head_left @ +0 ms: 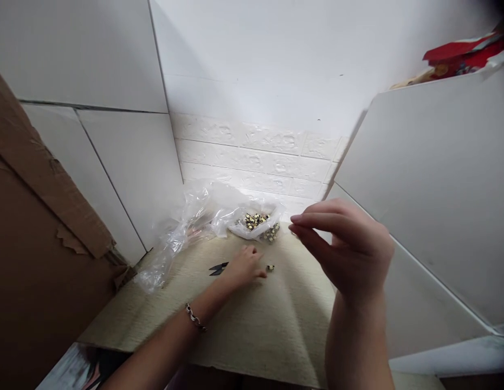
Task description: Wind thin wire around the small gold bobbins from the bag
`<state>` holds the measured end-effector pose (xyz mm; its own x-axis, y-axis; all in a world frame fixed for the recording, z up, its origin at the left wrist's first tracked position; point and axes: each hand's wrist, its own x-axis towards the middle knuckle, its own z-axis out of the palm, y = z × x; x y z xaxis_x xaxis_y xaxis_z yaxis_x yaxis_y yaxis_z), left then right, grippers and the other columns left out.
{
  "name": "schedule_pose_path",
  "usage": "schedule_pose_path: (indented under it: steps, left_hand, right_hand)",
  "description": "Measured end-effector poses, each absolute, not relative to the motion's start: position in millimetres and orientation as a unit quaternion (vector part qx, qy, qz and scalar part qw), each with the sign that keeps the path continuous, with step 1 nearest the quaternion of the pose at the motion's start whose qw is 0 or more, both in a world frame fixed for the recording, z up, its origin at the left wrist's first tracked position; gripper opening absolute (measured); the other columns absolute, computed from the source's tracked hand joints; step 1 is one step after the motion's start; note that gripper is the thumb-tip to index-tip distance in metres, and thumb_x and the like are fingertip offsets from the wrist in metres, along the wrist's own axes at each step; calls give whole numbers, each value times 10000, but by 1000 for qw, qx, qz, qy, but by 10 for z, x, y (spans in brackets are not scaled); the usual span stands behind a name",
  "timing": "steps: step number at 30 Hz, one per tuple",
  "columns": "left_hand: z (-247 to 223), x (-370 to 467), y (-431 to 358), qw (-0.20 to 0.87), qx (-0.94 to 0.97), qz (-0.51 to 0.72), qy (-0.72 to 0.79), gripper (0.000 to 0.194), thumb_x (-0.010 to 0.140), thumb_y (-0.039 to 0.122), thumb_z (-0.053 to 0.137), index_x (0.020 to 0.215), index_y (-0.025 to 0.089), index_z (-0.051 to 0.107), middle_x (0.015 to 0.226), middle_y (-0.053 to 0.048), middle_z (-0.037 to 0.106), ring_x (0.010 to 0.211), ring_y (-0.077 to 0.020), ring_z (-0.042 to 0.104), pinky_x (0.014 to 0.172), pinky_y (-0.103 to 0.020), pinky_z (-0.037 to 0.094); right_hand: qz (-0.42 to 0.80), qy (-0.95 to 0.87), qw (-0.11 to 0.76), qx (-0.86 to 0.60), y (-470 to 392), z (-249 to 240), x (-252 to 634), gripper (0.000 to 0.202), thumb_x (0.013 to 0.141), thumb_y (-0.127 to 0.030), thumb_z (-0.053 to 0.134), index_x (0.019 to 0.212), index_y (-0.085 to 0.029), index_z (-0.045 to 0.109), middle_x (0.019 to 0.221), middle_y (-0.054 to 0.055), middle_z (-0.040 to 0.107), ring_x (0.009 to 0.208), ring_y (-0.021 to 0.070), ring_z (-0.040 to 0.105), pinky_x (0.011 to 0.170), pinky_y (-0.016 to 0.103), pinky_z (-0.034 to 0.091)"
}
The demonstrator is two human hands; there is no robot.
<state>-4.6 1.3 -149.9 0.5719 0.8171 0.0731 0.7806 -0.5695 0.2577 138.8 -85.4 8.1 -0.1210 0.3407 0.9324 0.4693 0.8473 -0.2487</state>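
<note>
My left hand (246, 265), with a chain bracelet (195, 318) at its wrist, is low over the table, fingers apart and nothing seen in them. Just right of its fingertips lies a small black and gold part (270, 267). Dark pointed blades (218, 268) show on the table, partly hidden behind my left hand. My right hand (341, 244) is raised at the right, thumb and forefinger pinched close together; what they hold, if anything, is too small to make out. Beyond my left hand an open plastic bag (252, 234) holds several small black and gold parts (256, 221).
Crumpled clear plastic (170, 249) covers the table's back left. The table (252, 336) sits between white panels, with a light brick-patterned wall (256, 157) behind. Brown cardboard (40, 244) stands at the left. A red package (459, 57) rests high at the right.
</note>
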Motion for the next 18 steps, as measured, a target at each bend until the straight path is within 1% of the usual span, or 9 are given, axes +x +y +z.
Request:
schedule_pose_path:
  steps: [2, 5, 9, 12, 14, 16, 17, 18]
  left_hand:
    - [-1443, -170, 35, 70, 852, 82, 512, 346, 701, 366, 573, 944, 119, 593, 1038, -127, 534, 1002, -259, 468, 846, -363, 363]
    - [-1398, -307, 64, 65, 829, 58, 553, 252, 690, 328, 572, 784, 103, 633, 896, -134, 587, 874, -253, 537, 758, -349, 399]
    - [-1387, -365, 85, 77, 828, 73, 551, 187, 703, 260, 531, 685, 107, 638, 761, -114, 621, 744, -218, 570, 688, -315, 407]
    - [-1313, -371, 59, 98, 831, 114, 536, 188, 702, 277, 538, 635, 126, 627, 683, -74, 623, 674, -179, 564, 640, -274, 408]
    - [-1197, -383, -16, 116, 833, 157, 518, 222, 737, 313, 511, 651, 143, 626, 664, -44, 624, 641, -149, 555, 622, -250, 413]
    - [-1048, -401, -162, 126, 826, 218, 504, 234, 787, 333, 459, 797, 171, 628, 750, -26, 637, 684, -126, 561, 646, -230, 429]
    - [-973, -412, -260, 137, 814, 270, 496, 245, 801, 343, 446, 880, 179, 611, 798, -22, 637, 699, -113, 565, 649, -217, 441]
    - [-905, -424, -370, 186, 761, 401, 475, 227, 773, 329, 504, 895, 168, 607, 806, -30, 639, 698, -113, 576, 641, -214, 455]
  right_hand:
    - [-36, -753, 592, -286, -839, 75, 1386, 156, 674, -91, 627, 749, -227, 640, 680, -27, 620, 620, 81, 560, 528, 224, 438]
    - [1, -765, 570, -300, -810, 71, 1378, 124, 689, -125, 622, 752, -230, 643, 688, -24, 635, 633, 86, 571, 539, 224, 449]
    - [38, -778, 545, -310, -797, 72, 1362, 89, 706, -162, 614, 753, -231, 643, 683, -17, 643, 625, 92, 574, 540, 227, 456]
    - [44, -781, 536, -316, -804, 68, 1350, 81, 711, -169, 609, 754, -230, 640, 683, -17, 639, 625, 91, 572, 543, 224, 454]
    - [49, -784, 530, -321, -804, 63, 1340, 90, 711, -175, 610, 776, -231, 635, 685, -21, 630, 627, 85, 567, 549, 218, 451]
    - [54, -786, 520, -329, -798, 60, 1330, 132, 705, -194, 618, 830, -237, 627, 698, -24, 618, 636, 83, 560, 564, 218, 454]
    - [56, -789, 515, -331, -794, 59, 1325, 173, 698, -210, 627, 868, -241, 619, 715, -24, 614, 652, 85, 561, 582, 223, 460]
    - [58, -792, 510, -330, -790, 58, 1320, 226, 688, -226, 638, 911, -245, 607, 746, -21, 614, 679, 91, 565, 610, 231, 468]
